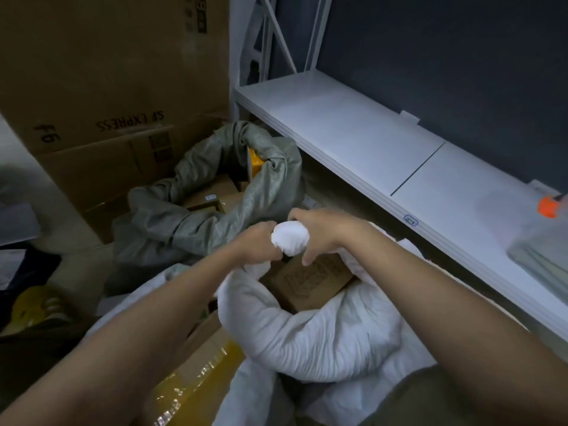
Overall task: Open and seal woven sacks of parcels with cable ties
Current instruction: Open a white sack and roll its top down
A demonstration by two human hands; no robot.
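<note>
Both hands are clamping the rolled rim of the white sack at scene centre: the left hand is curling its fingers round the bunched fabric, and the right hand is gripping it from the right. A brown parcel is showing inside, partly covered. A grey-green sack is lying open farther left, before cardboard boxes; a white shelf is running along the right. An orange-tipped thing at the right edge is blurring out.

The white woven sack is seen open – rim rolled down, a brown parcel exposed inside; behind it, a grey sack gapes, parcels showing.
</note>
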